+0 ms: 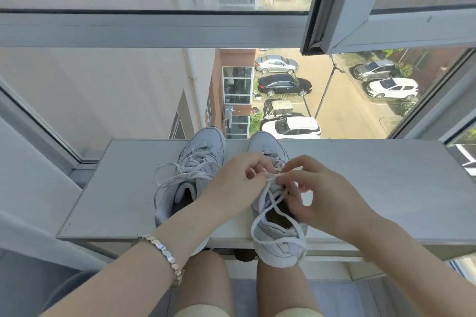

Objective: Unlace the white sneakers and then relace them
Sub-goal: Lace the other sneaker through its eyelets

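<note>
The white lace (273,207) is running loose over the tongue and open mouth of the right sneaker (279,249), its slack looping down across the heel. It is looking soft, light and limp. It is probably sliding easily through the eyelets but flopping and tangling once released, so a short stretch just beside an eyelet is likely offering the surest hold.

Both hands are meeting over this sneaker's upper eyelets. The left hand (231,183) is pinching the lace with curled fingers, and the right hand (322,195) is pinching it just beside, the fingertips nearly touching. The slack is hanging on the heel side of the grip.

Just left of this sneaker, the other sneaker (203,152) is sitting with its own lace sprawling. Beneath this sneaker, a pale ledge (373,188) is carrying both.
</note>
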`<control>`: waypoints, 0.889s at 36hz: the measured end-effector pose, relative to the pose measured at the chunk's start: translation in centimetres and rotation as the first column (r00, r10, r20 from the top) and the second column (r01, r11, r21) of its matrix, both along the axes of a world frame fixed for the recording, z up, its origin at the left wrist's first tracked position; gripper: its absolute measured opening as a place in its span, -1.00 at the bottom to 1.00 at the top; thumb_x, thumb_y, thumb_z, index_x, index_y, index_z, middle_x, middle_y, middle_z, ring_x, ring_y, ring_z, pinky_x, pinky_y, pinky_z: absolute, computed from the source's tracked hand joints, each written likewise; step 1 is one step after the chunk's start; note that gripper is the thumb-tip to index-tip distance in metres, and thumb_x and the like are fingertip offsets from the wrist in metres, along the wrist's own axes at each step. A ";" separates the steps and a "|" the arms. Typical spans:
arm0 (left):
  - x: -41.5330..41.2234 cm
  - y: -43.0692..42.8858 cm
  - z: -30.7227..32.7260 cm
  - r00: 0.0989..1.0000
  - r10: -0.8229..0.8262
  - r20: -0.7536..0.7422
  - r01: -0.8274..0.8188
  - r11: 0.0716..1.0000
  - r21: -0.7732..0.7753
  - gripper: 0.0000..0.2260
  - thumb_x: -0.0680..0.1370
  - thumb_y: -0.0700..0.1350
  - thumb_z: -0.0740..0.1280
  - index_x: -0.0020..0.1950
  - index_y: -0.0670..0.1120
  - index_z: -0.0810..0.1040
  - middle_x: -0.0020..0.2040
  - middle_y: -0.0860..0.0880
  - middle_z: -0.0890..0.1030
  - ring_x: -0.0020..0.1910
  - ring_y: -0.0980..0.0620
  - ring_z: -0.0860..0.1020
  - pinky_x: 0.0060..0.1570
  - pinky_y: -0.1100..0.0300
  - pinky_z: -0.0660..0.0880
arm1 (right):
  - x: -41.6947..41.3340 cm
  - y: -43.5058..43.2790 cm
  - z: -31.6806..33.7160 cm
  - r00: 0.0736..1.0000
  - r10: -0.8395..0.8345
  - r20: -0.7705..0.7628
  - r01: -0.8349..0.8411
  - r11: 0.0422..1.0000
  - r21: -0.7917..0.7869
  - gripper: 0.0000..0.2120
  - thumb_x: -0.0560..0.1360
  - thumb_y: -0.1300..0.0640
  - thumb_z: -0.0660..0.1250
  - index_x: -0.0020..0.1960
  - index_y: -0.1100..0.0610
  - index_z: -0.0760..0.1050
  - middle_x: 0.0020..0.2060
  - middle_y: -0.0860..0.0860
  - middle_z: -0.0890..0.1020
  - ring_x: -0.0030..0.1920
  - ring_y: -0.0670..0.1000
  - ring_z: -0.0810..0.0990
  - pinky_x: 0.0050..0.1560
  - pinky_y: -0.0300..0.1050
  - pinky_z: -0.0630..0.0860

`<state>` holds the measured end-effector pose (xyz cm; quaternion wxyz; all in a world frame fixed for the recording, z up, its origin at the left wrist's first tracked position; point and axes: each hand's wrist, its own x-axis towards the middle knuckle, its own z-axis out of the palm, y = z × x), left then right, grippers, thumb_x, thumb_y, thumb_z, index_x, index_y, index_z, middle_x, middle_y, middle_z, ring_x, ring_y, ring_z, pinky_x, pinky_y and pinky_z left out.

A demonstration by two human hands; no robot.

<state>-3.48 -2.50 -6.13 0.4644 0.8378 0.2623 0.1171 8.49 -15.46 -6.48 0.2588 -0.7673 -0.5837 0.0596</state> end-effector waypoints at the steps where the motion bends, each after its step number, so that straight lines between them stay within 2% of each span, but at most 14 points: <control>1: -0.5 0.0 0.0 0.999 -0.032 0.018 0.032 0.999 0.002 -0.76 0.54 -0.21 0.27 -0.17 0.14 0.51 -0.09 0.11 0.51 -0.15 0.19 0.47 -0.14 0.33 0.39 | 0.1 -0.1 0.0 0.999 0.017 0.040 -0.016 1.000 -0.015 -0.81 0.32 0.18 0.48 -0.10 -0.02 0.63 0.01 -0.14 0.54 -0.28 -0.13 0.46 -0.36 -0.22 0.45; 5: -1.5 -0.1 -0.6 0.989 -0.142 -0.043 0.147 0.976 0.160 -0.82 0.55 -0.12 0.28 0.02 0.16 0.56 0.00 0.16 0.40 -0.06 0.25 0.40 -0.11 0.42 0.29 | -0.1 0.1 -0.4 0.974 0.037 0.222 -0.038 0.999 0.004 -0.83 0.21 0.13 0.57 -0.27 -0.01 0.60 -0.10 -0.03 0.61 -0.41 -0.17 0.34 -0.49 -0.46 0.11; 7: -1.6 -0.2 -0.7 0.985 -0.142 -0.102 0.167 0.935 0.313 -0.79 0.54 -0.06 0.29 0.13 0.16 0.55 0.02 0.15 0.36 -0.01 0.23 0.35 -0.09 0.39 0.29 | -0.2 0.3 -0.5 0.960 0.033 0.279 -0.048 0.998 0.046 -0.97 0.28 0.08 0.45 -0.31 0.00 0.60 -0.14 -0.02 0.61 -0.44 -0.11 0.46 -0.55 -0.40 0.10; 9: -1.5 -0.4 -0.5 0.981 -0.133 -0.145 0.186 0.867 0.463 -0.78 0.53 0.00 0.29 0.16 0.16 0.55 0.04 0.15 0.33 0.05 0.19 0.33 -0.07 0.30 0.33 | -0.1 0.2 -0.7 0.962 0.015 0.274 -0.041 0.995 0.087 -0.83 0.38 0.01 0.27 -0.29 0.01 0.61 -0.12 -0.05 0.61 -0.38 -0.08 0.54 -0.55 -0.34 0.22; 11: -1.3 -0.6 -0.3 0.977 -0.137 -0.164 0.206 0.810 0.549 -0.79 0.53 0.03 0.27 0.15 0.15 0.54 0.07 0.12 0.33 0.09 0.15 0.34 -0.09 0.23 0.36 | 0.1 0.0 -1.0 0.991 0.014 0.130 -0.030 0.992 0.120 -0.77 0.45 -0.05 0.21 -0.23 0.01 0.59 -0.05 -0.10 0.58 -0.26 -0.13 0.57 -0.40 -0.33 0.39; 12: -1.2 -0.6 -0.3 0.974 -0.139 -0.177 0.216 0.800 0.560 -0.79 0.54 0.03 0.26 0.15 0.14 0.54 0.09 0.11 0.33 0.10 0.14 0.33 -0.10 0.21 0.37 | 0.3 -0.2 -1.0 1.000 0.014 -0.014 -0.012 0.992 0.126 -0.79 0.49 -0.06 0.22 -0.20 -0.01 0.56 0.00 -0.13 0.54 -0.15 -0.19 0.55 -0.23 -0.34 0.45; 14: -0.9 -0.4 -0.3 0.970 -0.152 -0.191 0.237 0.777 0.583 -0.81 0.55 0.03 0.26 0.14 0.11 0.54 0.14 0.10 0.32 0.12 0.14 0.30 -0.12 0.22 0.32 | 0.3 -0.5 -0.5 0.944 0.004 -0.330 0.026 0.996 0.085 -0.80 0.54 -0.07 0.19 -0.21 -0.06 0.49 0.03 -0.16 0.50 0.04 -0.26 0.47 0.01 -0.47 0.34; 17: -0.6 -0.1 -0.3 0.966 -0.232 -0.111 0.248 0.722 0.645 -0.88 0.54 -0.02 0.30 -0.07 -0.02 0.59 0.14 0.01 0.43 0.12 0.03 0.37 -0.13 0.20 0.28 | 0.3 -0.5 0.8 0.763 -0.053 -0.645 0.136 0.988 0.079 -0.72 0.47 -0.02 0.11 -0.20 0.11 0.52 -0.14 -0.07 0.58 -0.06 -0.21 0.52 0.00 -0.44 0.39; 20: 0.0 0.4 -0.9 0.949 -0.308 -0.068 0.255 0.621 0.741 -0.76 0.50 -0.01 0.16 -0.23 -0.08 0.55 0.01 -0.06 0.56 0.02 0.01 0.41 -0.17 0.16 0.45 | 0.4 0.2 2.7 0.464 0.008 -0.886 0.250 0.958 0.140 -0.74 0.47 0.09 0.14 -0.30 0.23 0.37 -0.43 0.06 0.55 -0.24 0.00 0.59 -0.01 -0.21 0.54; 22: 0.3 0.4 -1.2 0.945 -0.323 -0.054 0.239 0.568 0.788 -0.74 0.51 -0.02 0.10 -0.20 -0.09 0.52 -0.06 -0.04 0.57 -0.05 0.05 0.37 -0.14 0.16 0.50 | 0.7 1.0 4.0 0.197 0.026 -0.980 0.369 0.924 0.099 -0.63 0.60 0.09 0.10 -0.36 0.15 0.22 -0.59 0.04 0.36 -0.49 0.03 0.48 -0.15 -0.02 0.54; 24: 0.3 0.2 -1.3 0.939 -0.341 -0.038 0.252 0.608 0.753 -0.75 0.53 -0.02 0.10 -0.18 -0.11 0.48 -0.11 -0.04 0.56 -0.07 0.06 0.36 -0.06 0.21 0.41 | 1.1 1.8 5.0 0.025 -0.058 -0.998 0.430 0.902 -0.042 -0.58 0.65 0.05 0.00 -0.38 0.11 0.17 -0.59 -0.01 0.20 -0.59 -0.03 0.24 -0.37 -0.11 0.37; 26: 0.1 -0.1 -1.4 0.947 -0.320 0.000 0.248 0.735 0.631 -0.75 0.53 0.00 0.11 -0.16 -0.12 0.48 -0.11 -0.04 0.55 -0.05 0.06 0.37 0.00 0.16 0.34 | 1.5 2.2 5.0 0.039 -0.196 -0.980 0.381 0.909 -0.167 -0.60 0.63 -0.01 0.06 -0.36 0.09 0.21 -0.55 -0.04 0.17 -0.55 -0.07 0.13 -0.51 -0.21 0.27; 29: 0.0 -0.9 -1.1 0.974 -0.216 0.071 0.164 0.885 0.436 -0.83 0.47 -0.03 0.19 -0.15 -0.11 0.49 -0.11 -0.01 0.53 -0.03 0.07 0.40 -0.02 0.16 0.38 | 1.3 2.4 4.6 0.195 -0.323 -0.926 0.287 0.922 -0.261 -0.65 0.59 0.01 0.16 -0.33 0.05 0.20 -0.56 -0.08 0.18 -0.56 -0.09 0.12 -0.59 -0.30 0.16; 32: 0.6 -1.4 -0.2 0.990 -0.140 -0.010 0.129 0.880 0.458 -0.90 0.49 -0.15 0.28 -0.02 -0.10 0.52 -0.06 0.08 0.46 0.03 0.09 0.39 -0.05 0.17 0.41 | 1.0 2.5 4.9 0.380 -0.362 -0.851 0.253 0.926 -0.281 -0.67 0.53 0.10 0.21 -0.33 0.03 0.14 -0.54 -0.07 0.14 -0.51 -0.06 0.08 -0.53 -0.26 0.09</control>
